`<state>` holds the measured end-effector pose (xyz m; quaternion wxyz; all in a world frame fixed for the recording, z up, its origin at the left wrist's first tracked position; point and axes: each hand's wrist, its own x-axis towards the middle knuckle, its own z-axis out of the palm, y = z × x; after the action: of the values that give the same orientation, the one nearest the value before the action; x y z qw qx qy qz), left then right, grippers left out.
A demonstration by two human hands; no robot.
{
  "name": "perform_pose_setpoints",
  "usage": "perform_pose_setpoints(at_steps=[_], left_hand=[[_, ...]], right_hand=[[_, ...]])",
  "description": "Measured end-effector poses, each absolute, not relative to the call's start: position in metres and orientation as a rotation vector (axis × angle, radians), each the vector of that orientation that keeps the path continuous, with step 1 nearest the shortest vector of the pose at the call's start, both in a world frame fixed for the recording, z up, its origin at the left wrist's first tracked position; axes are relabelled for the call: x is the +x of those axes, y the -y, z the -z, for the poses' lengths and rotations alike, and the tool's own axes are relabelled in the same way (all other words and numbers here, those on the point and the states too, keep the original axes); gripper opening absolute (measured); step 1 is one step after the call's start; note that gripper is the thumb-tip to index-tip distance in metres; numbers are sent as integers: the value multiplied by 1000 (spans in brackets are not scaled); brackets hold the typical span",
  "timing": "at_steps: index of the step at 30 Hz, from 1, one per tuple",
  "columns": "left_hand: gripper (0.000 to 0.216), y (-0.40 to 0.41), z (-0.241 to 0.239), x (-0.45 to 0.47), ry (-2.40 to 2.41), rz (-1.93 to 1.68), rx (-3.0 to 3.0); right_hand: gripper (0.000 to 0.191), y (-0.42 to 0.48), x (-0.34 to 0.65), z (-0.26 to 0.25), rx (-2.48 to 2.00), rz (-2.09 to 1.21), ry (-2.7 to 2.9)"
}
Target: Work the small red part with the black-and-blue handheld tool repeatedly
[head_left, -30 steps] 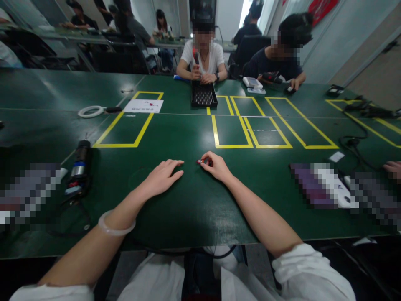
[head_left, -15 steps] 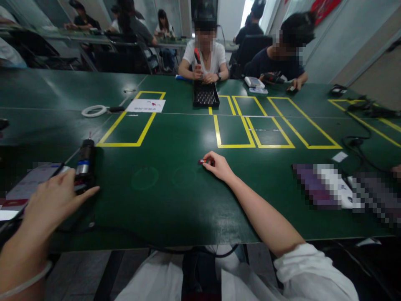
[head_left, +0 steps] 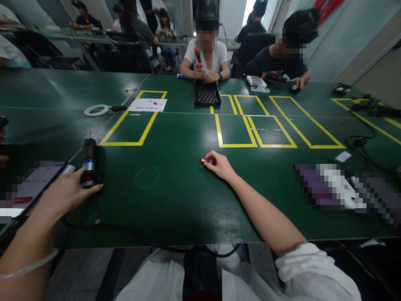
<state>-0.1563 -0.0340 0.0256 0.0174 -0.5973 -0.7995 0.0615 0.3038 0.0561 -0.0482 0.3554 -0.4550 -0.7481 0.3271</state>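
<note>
Left hand [head_left: 67, 189] straddling black tool [head_left: 89, 156], thumb spread (finger closure: cannot tell); right hand [head_left: 221, 166], right of tool, pinching small red piece [head_left: 203, 160]; squarer grip probably steadying tool better.

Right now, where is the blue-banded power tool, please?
In the head view, the power tool is at the left on the green table, its near end at the left hand.
</note>
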Motion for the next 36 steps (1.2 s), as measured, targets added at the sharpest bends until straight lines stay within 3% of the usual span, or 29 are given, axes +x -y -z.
perform_pose_setpoints(at_steps=[6,13,24,36], left_hand=[[59,20,-20,-125,2473,-294,-1896],[74,-5,-20,-42,2280,-90,-2177],[70,-39,-6,81,2005,235,-2462],[69,-44,11,114,1936,545,-2617]], right_hand=[[16,-57,304,49,-1150,-853,1918],[17,-58,306,51,-1148,-882,1892],[19,-62,309,49,-1169,-844,1700],[19,-62,306,51,-1149,-840,1729]])
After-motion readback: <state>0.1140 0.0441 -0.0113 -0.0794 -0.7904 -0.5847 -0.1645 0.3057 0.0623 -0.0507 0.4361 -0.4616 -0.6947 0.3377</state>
